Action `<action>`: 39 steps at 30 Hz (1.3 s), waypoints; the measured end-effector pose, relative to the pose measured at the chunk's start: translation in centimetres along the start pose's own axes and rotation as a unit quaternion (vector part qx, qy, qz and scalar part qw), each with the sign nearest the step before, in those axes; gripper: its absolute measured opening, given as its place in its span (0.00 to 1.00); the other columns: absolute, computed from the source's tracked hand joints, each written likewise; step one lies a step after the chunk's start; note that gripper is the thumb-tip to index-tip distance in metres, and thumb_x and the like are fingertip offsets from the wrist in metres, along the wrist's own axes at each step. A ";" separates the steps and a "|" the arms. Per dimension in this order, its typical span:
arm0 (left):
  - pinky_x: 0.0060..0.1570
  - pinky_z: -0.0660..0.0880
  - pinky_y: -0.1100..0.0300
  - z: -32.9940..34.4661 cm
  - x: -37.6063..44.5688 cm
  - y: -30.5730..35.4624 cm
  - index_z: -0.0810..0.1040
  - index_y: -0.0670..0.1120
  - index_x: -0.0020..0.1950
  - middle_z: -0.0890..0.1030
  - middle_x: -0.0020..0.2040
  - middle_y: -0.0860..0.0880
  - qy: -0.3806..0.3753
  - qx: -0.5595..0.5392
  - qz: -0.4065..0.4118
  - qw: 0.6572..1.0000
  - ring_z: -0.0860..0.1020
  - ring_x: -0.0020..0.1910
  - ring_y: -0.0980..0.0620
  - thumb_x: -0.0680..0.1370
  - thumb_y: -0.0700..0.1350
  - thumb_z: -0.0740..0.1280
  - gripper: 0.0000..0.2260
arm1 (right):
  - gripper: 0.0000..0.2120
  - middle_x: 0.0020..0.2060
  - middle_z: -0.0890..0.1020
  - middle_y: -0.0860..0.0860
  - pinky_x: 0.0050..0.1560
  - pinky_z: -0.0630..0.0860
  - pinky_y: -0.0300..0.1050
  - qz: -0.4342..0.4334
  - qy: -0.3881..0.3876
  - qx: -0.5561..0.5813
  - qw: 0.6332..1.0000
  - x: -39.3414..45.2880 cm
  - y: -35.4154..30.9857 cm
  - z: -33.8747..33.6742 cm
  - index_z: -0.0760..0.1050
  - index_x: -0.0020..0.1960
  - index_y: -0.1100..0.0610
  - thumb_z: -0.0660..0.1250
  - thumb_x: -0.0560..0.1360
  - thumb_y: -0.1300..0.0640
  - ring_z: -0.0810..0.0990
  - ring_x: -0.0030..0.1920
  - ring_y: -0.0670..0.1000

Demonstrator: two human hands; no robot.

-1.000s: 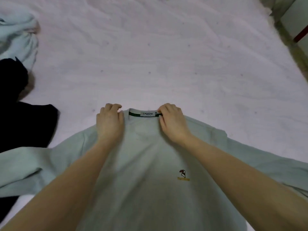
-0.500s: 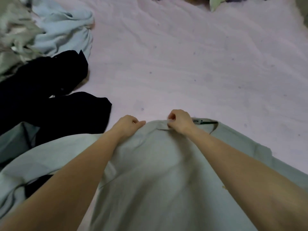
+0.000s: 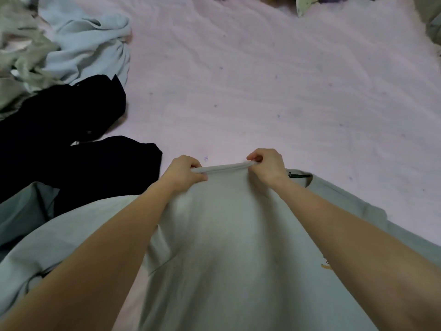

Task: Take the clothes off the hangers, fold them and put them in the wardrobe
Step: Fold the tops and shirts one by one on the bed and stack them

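A pale green sweatshirt [image 3: 226, 235] lies spread on the pink bed sheet [image 3: 274, 80] in front of me. Its collar with a dark green band [image 3: 298, 175] shows just right of my right wrist, and a small yellow emblem [image 3: 325, 266] peeks out by my right forearm. My left hand [image 3: 183, 172] and my right hand [image 3: 267, 167] each pinch one end of a taut band of the sweatshirt's fabric [image 3: 224, 168], stretched between them a little above the sheet. The left sleeve [image 3: 47, 247] trails off to the lower left. No hanger is in view.
Black clothes [image 3: 71, 144] lie in a heap to the left, touching the sweatshirt's sleeve. A light blue garment [image 3: 90, 48] and a grey-green one [image 3: 21, 58] are crumpled at the top left. Coloured items [image 3: 305, 3] sit at the bed's far edge.
The view has swung left, so the collar now sits to the right. Both hands left the collar's sides and now pinch and stretch a band of fabric left of it.
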State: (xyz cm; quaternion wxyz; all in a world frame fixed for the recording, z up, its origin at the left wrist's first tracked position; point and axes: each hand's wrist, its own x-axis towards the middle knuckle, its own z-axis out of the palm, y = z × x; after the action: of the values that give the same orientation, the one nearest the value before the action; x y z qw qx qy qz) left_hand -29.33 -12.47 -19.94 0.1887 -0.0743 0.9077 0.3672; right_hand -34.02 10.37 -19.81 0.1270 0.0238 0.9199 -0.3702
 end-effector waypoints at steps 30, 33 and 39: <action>0.73 0.33 0.48 8.0 -1.1 -4.0 0.40 0.48 0.79 0.43 0.80 0.49 0.018 0.374 0.082 0.924 0.42 0.79 0.48 0.75 0.64 0.32 0.36 | 0.33 0.79 0.46 0.49 0.75 0.32 0.46 -0.177 -0.064 -0.381 0.905 -1.3 5.4 6.8 0.43 0.79 0.55 0.36 0.79 0.39 0.42 0.78 0.47; 0.75 0.36 0.46 7.1 0.2 -3.5 0.38 0.48 0.79 0.40 0.80 0.48 0.041 0.373 0.024 0.927 0.40 0.78 0.47 0.80 0.64 0.40 0.32 | 0.30 0.79 0.45 0.53 0.76 0.35 0.48 -0.112 -0.009 -0.367 0.924 0.0 4.2 6.0 0.43 0.79 0.58 0.42 0.83 0.43 0.42 0.78 0.49; 0.75 0.43 0.47 9.0 -4.4 -1.1 0.51 0.43 0.79 0.51 0.79 0.43 0.115 0.290 0.145 0.939 0.50 0.78 0.43 0.80 0.60 0.42 0.33 | 0.31 0.77 0.58 0.54 0.76 0.40 0.47 -0.206 -0.008 -0.326 0.923 -10.5 5.3 5.4 0.57 0.77 0.60 0.46 0.81 0.43 0.54 0.77 0.51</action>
State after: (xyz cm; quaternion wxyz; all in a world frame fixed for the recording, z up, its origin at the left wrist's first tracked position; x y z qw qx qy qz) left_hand -22.39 -7.07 -24.82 0.0410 0.0742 0.9913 0.1007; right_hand -21.92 11.00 -24.49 0.0561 -0.2116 0.9734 -0.0681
